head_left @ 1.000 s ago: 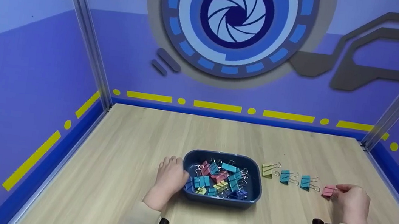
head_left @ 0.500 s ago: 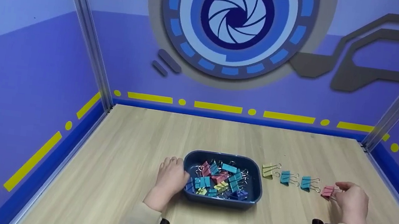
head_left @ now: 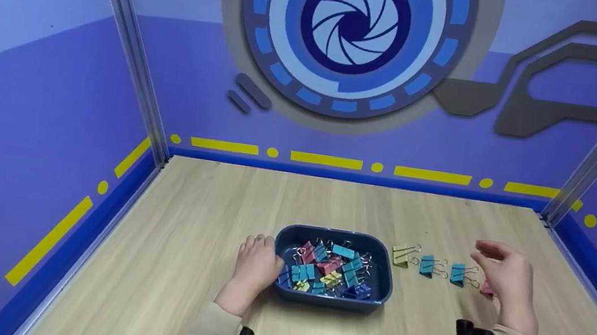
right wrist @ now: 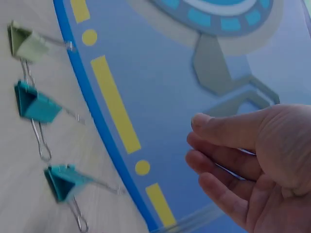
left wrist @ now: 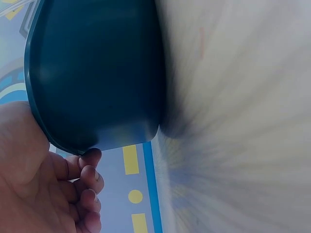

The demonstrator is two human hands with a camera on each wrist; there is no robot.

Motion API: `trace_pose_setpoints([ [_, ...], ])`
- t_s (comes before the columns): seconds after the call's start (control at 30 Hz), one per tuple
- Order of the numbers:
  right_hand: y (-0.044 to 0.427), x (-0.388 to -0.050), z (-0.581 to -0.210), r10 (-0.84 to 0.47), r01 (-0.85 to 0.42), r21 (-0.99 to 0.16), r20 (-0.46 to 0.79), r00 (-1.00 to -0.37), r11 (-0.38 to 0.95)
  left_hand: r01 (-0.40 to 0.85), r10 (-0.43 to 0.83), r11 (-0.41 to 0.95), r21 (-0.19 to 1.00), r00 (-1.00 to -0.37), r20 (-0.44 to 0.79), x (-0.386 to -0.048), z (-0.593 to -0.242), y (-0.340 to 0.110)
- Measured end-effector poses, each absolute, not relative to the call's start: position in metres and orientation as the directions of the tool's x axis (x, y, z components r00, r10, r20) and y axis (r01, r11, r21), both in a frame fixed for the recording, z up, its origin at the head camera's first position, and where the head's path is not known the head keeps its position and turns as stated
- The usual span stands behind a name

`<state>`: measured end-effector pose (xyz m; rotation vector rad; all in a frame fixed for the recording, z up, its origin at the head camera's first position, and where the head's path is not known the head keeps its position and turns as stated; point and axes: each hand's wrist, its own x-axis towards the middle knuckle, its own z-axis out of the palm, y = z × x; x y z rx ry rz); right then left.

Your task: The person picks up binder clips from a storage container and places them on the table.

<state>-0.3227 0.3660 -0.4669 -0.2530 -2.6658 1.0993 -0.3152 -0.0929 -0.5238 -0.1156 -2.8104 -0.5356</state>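
Observation:
My left hand (head_left: 255, 264) grips the left rim of a dark blue tub (head_left: 327, 301); in the left wrist view its fingertips (left wrist: 92, 177) curl by the tub's outer corner. Jumbled binder clips (head_left: 332, 265) in teal, pink, yellow and blue lie in the tub. To its right stand, in a row, a yellow binder clip (head_left: 400, 257), two teal ones (head_left: 426, 266) and a pink binder clip (head_left: 487, 289), partly hidden behind my right hand (head_left: 510, 279). That hand is raised above the row and holds nothing; its fingers are loosely bent in the right wrist view.
The wooden table (head_left: 202, 207) is bounded by a purple-blue back wall (head_left: 336, 138) and side walls. Metal posts (head_left: 136, 51) stand at the far corners. A small black device (head_left: 475, 331) sits at the right cuff.
My right hand has let go of the pink binder clip, leaving it at the row's right end, and has risen up and to the left. The left hand and tub stay put.

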Motion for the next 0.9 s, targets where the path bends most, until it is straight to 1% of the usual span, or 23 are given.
trace_pose_setpoints([
  [0.2,0.336,-0.329,-0.464,0.068,-0.072,-0.708,0.167,-0.984,0.702,0.12,0.023,0.93,0.347,-0.962,0.271,-0.316,-0.524,-0.093],
  [0.37,0.308,-0.337,-0.468,-0.062,-0.176,-0.769,0.176,-0.982,0.614,0.125,0.027,0.928,0.351,-0.962,0.271,-0.315,-0.524,-0.093],
  [0.53,0.276,-0.341,-0.474,-0.158,-0.19,-0.842,0.127,-0.979,0.504,0.133,0.031,0.927,0.35,-0.959,0.283,-0.315,-0.524,-0.093],
  [0.63,0.257,-0.343,-0.479,-0.204,-0.191,-0.864,0.105,-0.973,0.466,0.136,0.03,0.927,0.348,-0.955,0.295,-0.315,-0.523,-0.093],
  [0.73,0.241,-0.344,-0.486,-0.261,-0.224,-0.861,0.111,-0.959,0.457,0.139,0.031,0.926,0.35,-0.954,0.298,-0.315,-0.523,-0.093],
  [0.9,0.223,-0.342,-0.496,-0.315,-0.291,-0.825,0.146,-0.938,0.484,0.139,0.034,0.926,0.35,-0.956,0.29,-0.315,-0.524,-0.093],
])
